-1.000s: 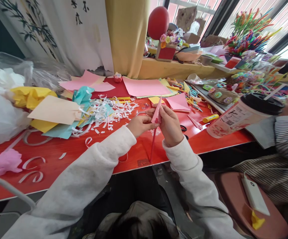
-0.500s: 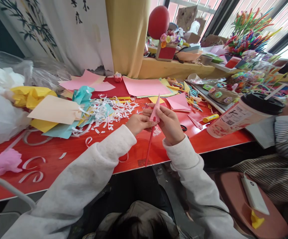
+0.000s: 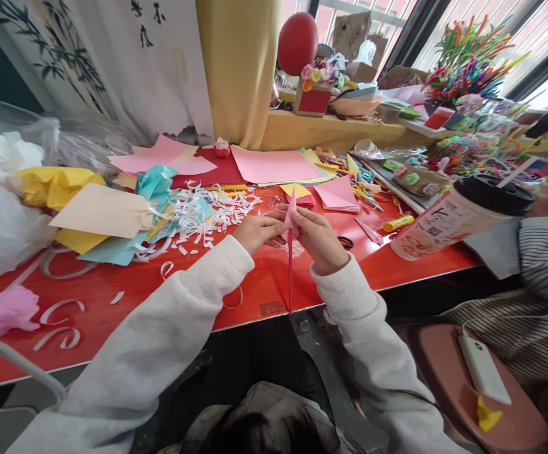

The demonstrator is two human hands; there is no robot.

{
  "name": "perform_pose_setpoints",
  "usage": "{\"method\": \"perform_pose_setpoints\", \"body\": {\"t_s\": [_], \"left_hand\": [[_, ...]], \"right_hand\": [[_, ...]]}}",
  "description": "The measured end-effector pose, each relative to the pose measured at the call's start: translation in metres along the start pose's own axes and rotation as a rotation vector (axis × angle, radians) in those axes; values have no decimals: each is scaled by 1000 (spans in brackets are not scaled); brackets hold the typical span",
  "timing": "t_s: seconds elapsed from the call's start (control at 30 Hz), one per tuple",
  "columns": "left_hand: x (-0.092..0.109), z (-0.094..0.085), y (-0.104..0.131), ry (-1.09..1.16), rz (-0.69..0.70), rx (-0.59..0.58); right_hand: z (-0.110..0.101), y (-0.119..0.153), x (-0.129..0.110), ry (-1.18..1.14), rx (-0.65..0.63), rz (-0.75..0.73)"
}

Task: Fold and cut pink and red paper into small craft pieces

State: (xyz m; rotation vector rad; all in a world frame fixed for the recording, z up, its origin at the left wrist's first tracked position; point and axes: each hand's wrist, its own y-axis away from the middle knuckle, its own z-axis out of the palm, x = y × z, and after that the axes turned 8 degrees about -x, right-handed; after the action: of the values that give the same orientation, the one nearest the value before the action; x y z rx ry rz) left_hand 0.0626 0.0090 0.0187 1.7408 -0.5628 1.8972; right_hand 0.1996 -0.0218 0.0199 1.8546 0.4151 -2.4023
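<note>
Between my two hands, above the red table, is a folded piece of pink paper (image 3: 292,205) with its pointed tip upward. A thin red stick (image 3: 291,277) hangs straight down from its lower end toward the table's front edge. My left hand (image 3: 262,229) pinches the paper from the left, fingers closed. From the right, my right hand (image 3: 320,238) grips the same paper, thumb and fingers pressed together. Part of the fold is hidden by my fingers. Just behind lie a small yellow square (image 3: 296,190) and a stack of pink paper squares (image 3: 338,194).
White paper shreds (image 3: 217,211) and coloured sheets cover the left of the red table (image 3: 169,315). Black-handled scissors (image 3: 346,242), a yellow glue stick (image 3: 398,223) and a large drink cup (image 3: 448,217) are on the right. A person in a striped sleeve (image 3: 545,252) sits at far right.
The pink paper has turned from a broad face to a narrow edge toward me. Its red stick has swung from slanted to upright. Both hands have lowered slightly.
</note>
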Motion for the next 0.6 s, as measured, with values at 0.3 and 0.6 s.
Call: {"method": "perform_pose_setpoints", "body": {"t_s": [0.3,0.6], "left_hand": [[10,-3,4,59,26,50],[6,-13,0,173,44,188]], "right_hand": [[7,7,7,344,293,-347],[81,111,-54,596,-6,-257]]}}
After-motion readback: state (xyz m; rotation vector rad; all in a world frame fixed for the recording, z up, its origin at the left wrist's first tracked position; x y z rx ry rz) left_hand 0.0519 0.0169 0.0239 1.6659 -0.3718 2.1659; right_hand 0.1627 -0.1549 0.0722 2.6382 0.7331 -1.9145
